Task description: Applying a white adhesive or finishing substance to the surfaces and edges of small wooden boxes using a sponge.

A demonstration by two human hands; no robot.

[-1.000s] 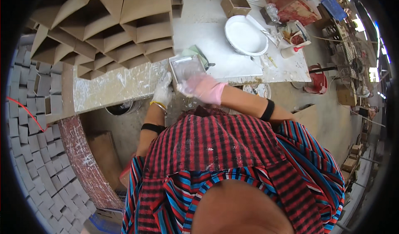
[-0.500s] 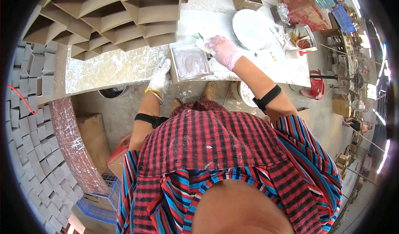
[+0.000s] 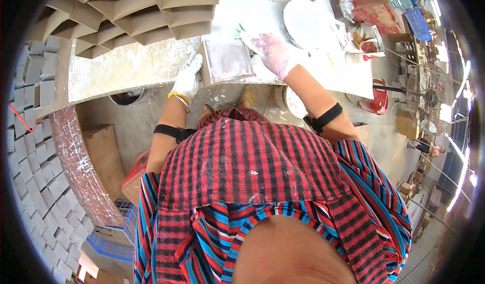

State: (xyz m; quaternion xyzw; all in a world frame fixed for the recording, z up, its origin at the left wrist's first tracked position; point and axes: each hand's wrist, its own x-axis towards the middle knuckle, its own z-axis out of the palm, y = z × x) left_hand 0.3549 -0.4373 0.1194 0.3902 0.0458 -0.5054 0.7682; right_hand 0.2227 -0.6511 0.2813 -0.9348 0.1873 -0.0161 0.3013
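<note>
A square cardboard box (image 3: 228, 60) sits at the table's front edge, its recessed top face coated with patchy greyish-white wet stuff. My left hand (image 3: 187, 80), in a white glove, is closed against the box's left side, its fingertips near the far left corner. In a pinkish see-through glove, my right hand (image 3: 276, 55) is closed around a pale brush-like tool (image 3: 247, 37) with a greenish end. It is over the table just right of the box; the tool's exact kind is blurred. A round white-coated tray (image 3: 305, 24) lies beyond my right hand.
Stacked open cardboard boxes (image 3: 136, 14) rise at the far left of the white-smeared table (image 3: 126, 72). At right are a white bag (image 3: 365, 39) and a red-splashed crate (image 3: 364, 4). Below the front edge stand a bucket (image 3: 295, 102) and a dark basin (image 3: 129, 97). Grey boxes (image 3: 40, 183) fill the left.
My right hand and the pale tool have shifted slightly right relative to the box. My left hand stays at the box's left side. The whole view has tilted a little.
</note>
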